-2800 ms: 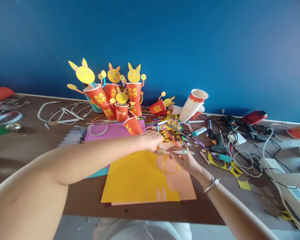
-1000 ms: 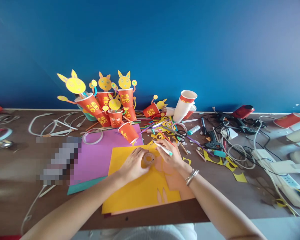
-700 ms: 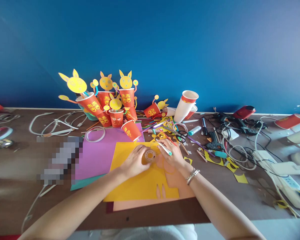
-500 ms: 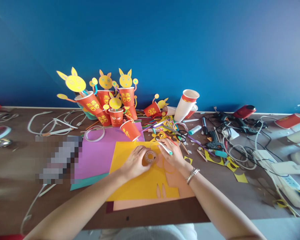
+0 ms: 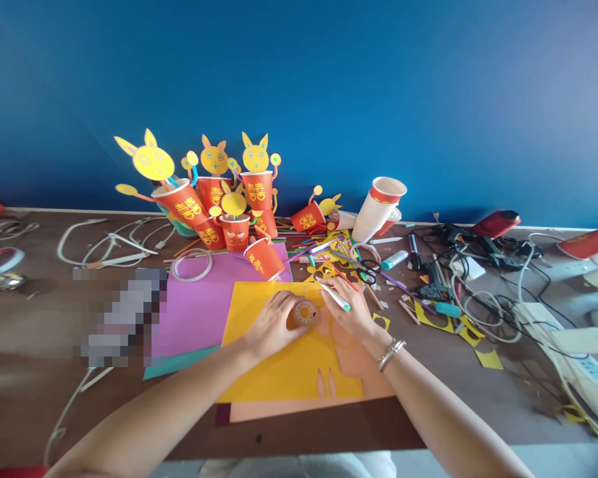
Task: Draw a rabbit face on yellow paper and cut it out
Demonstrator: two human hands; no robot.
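A small roll of clear tape [image 5: 305, 313] lies flat on the yellow paper sheet [image 5: 273, 369]. My left hand [image 5: 272, 325] presses on the roll, fingers curled around its left side. My right hand [image 5: 349, 307] is closed on a white pen with a teal cap [image 5: 335, 297], its tip beside the roll's right edge. The yellow sheet has circle and ear-shaped cut-outs and lies over a peach sheet [image 5: 363, 364]. A silver bracelet [image 5: 391, 352] sits on my right wrist.
A purple sheet [image 5: 195, 309] lies to the left. Red paper cups with yellow rabbit faces [image 5: 219, 192] stand at the back by the blue wall. Stacked cups [image 5: 381, 207], scissors [image 5: 366, 271], straws, a glue gun [image 5: 436, 284], cables and a power strip [image 5: 585, 372] crowd the right side.
My left hand drew the tape roll back from the far clutter and set it on the yellow sheet. In the last second both hands barely shifted; the view moved slightly.
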